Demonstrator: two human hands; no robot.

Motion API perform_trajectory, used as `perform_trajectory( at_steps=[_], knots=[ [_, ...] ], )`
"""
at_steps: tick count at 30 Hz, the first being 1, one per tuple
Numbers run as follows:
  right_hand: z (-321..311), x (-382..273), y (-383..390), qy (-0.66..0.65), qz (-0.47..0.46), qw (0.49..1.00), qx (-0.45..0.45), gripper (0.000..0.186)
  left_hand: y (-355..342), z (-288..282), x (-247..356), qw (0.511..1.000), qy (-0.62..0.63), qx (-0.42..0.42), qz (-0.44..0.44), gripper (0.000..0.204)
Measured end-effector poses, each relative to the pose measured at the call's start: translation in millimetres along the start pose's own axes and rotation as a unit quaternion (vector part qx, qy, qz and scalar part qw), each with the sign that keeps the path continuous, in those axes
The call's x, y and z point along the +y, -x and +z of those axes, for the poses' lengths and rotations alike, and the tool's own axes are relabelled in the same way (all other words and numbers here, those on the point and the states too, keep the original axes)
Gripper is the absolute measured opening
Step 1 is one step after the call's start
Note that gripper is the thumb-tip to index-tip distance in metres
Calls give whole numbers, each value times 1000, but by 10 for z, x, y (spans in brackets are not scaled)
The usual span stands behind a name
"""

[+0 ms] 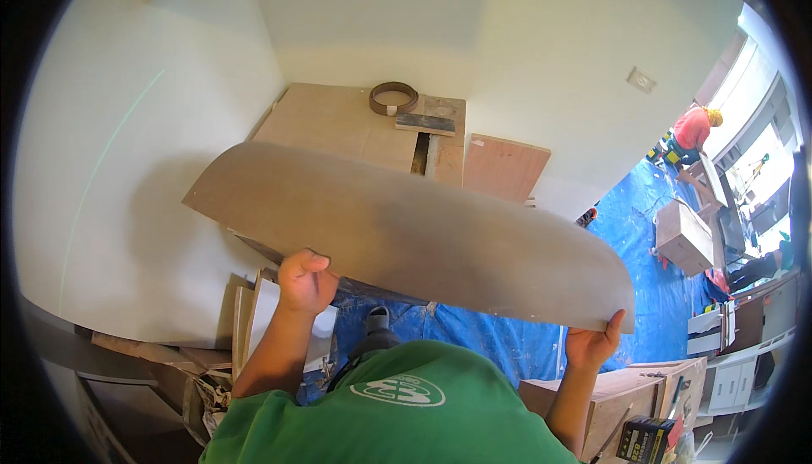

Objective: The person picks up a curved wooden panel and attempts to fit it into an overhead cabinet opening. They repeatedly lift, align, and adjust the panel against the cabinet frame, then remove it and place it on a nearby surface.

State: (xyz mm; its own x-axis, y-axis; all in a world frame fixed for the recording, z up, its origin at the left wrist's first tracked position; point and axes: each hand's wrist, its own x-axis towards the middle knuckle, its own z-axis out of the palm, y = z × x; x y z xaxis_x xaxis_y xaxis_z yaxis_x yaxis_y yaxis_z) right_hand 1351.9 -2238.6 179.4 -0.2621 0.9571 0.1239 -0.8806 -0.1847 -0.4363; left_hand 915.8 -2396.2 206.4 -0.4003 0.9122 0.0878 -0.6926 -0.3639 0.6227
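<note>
Long brown, smooth-faced panel: it lies ahead of both your hands (397, 227), its broad face turned up toward you and its near edge in your grasp.
Long axis: it runs left to right across your front, aslant; the left end reaches farther away from you, the right end comes nearer. It looks bowed, though the lens may cause that.
Your left hand: closed at the near edge (309, 282), thumb by the rim, well in from the left end; its fingertips under the panel are hidden.
Your right hand: closed at the near right corner (595, 345), thumb up against the edge; its other fingers are mostly out of sight.
Nearer hand: your right is nearer its own end, while a long stretch reaches out past your left.
Beyond your hands: a low worktop topped with light-brown sheet (330, 121), bearing a brown coiled roll of strip (394, 98); whether the panel touches that worktop, you cannot tell.
Beside your left forearm: a flat white board (264, 312).
Near your right forearm: a pale wooden box (613, 386).
</note>
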Motion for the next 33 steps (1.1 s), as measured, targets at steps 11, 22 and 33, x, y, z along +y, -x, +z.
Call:
perform_trajectory(
  at_steps=[11, 22, 33],
  knots=[
    [625, 595, -674, 22, 50, 997, -55, 57, -513, -762, 838, 990, -34, -92, 99, 60],
    [1161, 1291, -1089, 10, -37, 994, -100, 56, -1744, -1121, 1441, 948, 153, -275, -54, 56],
    [867, 2047, -1792, -4, 6, 995, -104, 55, -2312, -1425, 1404, 998, 12, -5, 57, 38]
  ],
)
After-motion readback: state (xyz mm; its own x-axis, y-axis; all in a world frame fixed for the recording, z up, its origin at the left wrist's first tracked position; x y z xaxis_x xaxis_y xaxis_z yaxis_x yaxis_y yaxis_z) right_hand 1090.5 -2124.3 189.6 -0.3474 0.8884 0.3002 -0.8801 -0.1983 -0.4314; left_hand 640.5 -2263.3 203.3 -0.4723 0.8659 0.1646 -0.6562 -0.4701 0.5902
